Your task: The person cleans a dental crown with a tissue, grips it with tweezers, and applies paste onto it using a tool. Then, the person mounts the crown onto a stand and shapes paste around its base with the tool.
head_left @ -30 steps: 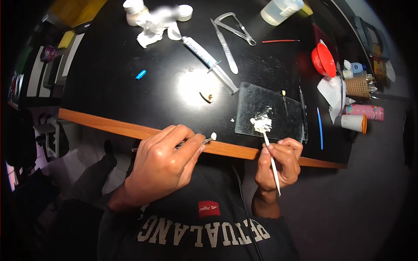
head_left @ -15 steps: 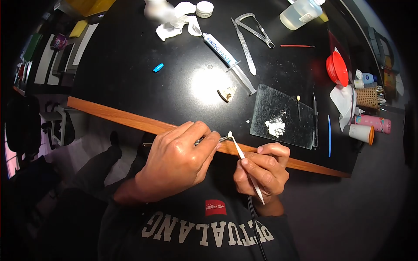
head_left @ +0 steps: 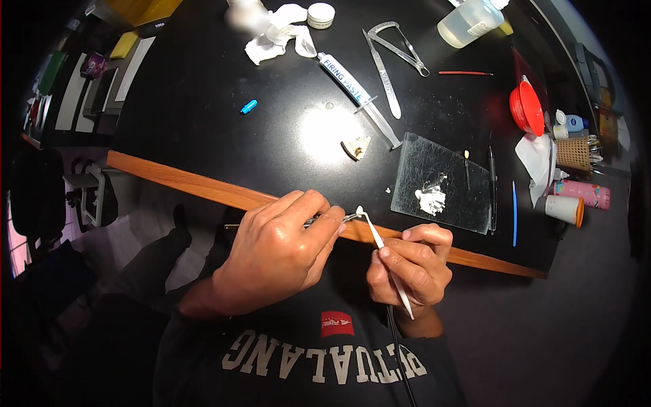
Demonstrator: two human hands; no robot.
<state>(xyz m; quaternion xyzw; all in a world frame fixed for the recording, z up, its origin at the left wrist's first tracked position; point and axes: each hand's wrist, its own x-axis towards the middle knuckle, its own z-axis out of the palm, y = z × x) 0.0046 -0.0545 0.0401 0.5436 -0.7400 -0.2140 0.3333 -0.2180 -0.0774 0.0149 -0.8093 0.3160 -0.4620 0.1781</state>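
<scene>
My left hand (head_left: 281, 241) is closed round a slim metal tool (head_left: 349, 218) near the wooden table edge. At the tool's tip sits a small white tooth-like piece (head_left: 359, 210). Pinched in my right hand (head_left: 413, 264) is a white stick (head_left: 382, 247), its upper tip at the small piece; whether they touch is hard to tell. Just beyond my right hand lies a glass slab (head_left: 468, 203) bearing a smear of white paste (head_left: 430, 200). A brown and cream fragment (head_left: 355, 147) rests on the black table, left of the slab.
Behind lie a firing paste syringe (head_left: 344, 79), a metal caliper (head_left: 400, 46) and crumpled tissue (head_left: 278, 34). At the right are a red bowl (head_left: 527, 108), a blue stick (head_left: 515, 214), a black pen (head_left: 491, 186) and a white cup (head_left: 563, 209). The wooden edge (head_left: 183, 184) runs in front.
The white stick has left the paste on the slab and moved left to the small piece, with my right hand. My left hand keeps its hold. The whole view has shifted a little.
</scene>
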